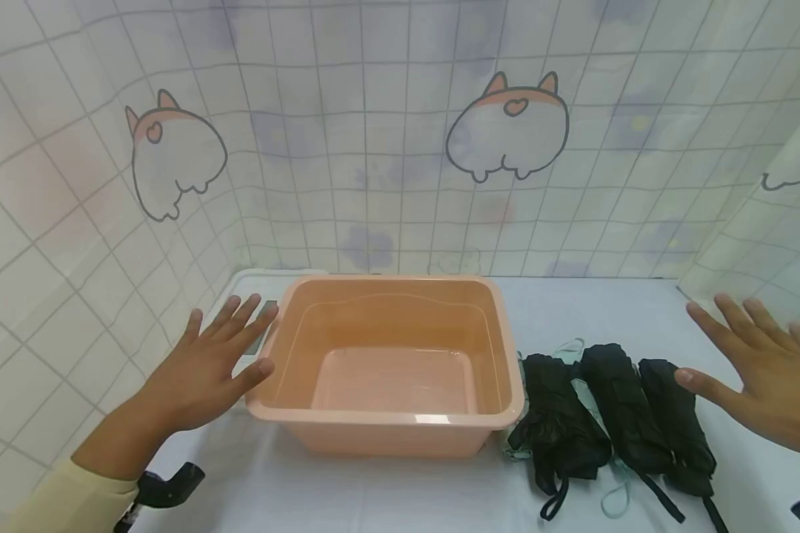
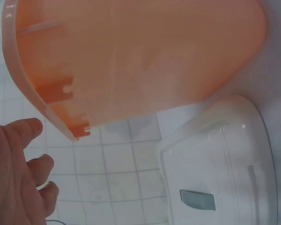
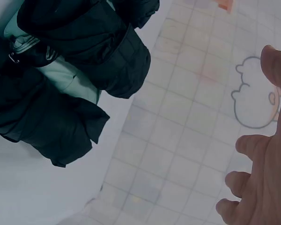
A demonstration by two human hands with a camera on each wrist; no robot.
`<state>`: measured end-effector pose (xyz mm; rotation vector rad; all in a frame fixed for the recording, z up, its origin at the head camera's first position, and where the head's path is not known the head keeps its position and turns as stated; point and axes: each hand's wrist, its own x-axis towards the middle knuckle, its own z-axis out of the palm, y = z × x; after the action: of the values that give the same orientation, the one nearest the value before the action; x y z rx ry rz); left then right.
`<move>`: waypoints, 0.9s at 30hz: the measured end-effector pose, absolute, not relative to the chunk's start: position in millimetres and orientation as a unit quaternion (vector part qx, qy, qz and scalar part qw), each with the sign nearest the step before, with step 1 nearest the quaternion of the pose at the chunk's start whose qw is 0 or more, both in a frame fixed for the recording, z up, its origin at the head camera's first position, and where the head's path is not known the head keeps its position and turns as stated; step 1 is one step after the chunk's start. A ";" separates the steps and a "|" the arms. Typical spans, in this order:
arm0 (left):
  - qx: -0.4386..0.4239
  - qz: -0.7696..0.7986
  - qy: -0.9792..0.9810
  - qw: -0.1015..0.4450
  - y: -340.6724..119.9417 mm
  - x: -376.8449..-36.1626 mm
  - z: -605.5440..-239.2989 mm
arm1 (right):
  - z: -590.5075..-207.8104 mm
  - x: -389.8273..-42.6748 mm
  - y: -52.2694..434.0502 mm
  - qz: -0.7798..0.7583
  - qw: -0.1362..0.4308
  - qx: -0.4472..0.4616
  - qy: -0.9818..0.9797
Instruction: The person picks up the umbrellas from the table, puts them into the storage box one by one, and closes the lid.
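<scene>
Here the peach plastic basin (image 1: pixel 387 363) sits on the white surface (image 1: pixel 373 496) at the centre of the head view, empty, with the three folded black umbrellas (image 1: pixel 613 414) lying side by side just beside it at its 3 o'clock. The left hand (image 1: pixel 203 370) hovers at the basin's 9 o'clock, fingers spread and straight, holding nothing; its thumb tip is close to the rim's corner, though whether it touches I cannot tell. The right hand (image 1: pixel 767 377) is likewise spread flat and empty, out at 3 o'clock beyond the umbrellas and apart from them.

The basin looks like thin moulded plastic: probably light, fairly stiff at the rolled rim but likely to flex in the walls, and smooth enough to slip under a flat palm. The rim overhangs all round, so the short ends at 9 and 3 o'clock seem the surest places to hook fingers under. In the left wrist view its underside shows small ribs below the rim, and a white lidded box (image 2: pixel 220 164) lies behind it.

The umbrellas appear soft and loosely furled, the fabric bunched; they would likely sag and shift if taken by the cloth. Each seems best gripped round the middle of the bundle. Their wrist straps (image 1: pixel 553 507) trail toward 6 o'clock and could snag.
</scene>
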<state>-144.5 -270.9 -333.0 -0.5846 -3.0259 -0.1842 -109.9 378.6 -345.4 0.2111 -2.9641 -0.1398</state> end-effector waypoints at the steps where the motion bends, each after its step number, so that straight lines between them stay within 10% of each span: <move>1: -0.192 -0.063 -0.979 0.028 -270.4 -144.4 -333.5 | -346.4 -109.5 379.7 -0.045 0.084 0.069 -0.993; 27: -0.222 -0.165 -0.958 0.074 -276.8 -134.3 -363.9 | -363.2 -110.6 394.3 0.005 -0.026 0.034 -0.999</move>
<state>-134.3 -276.8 -363.9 -0.6648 -2.8755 -0.4948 -110.6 394.3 -363.2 0.1079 -3.1912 0.0157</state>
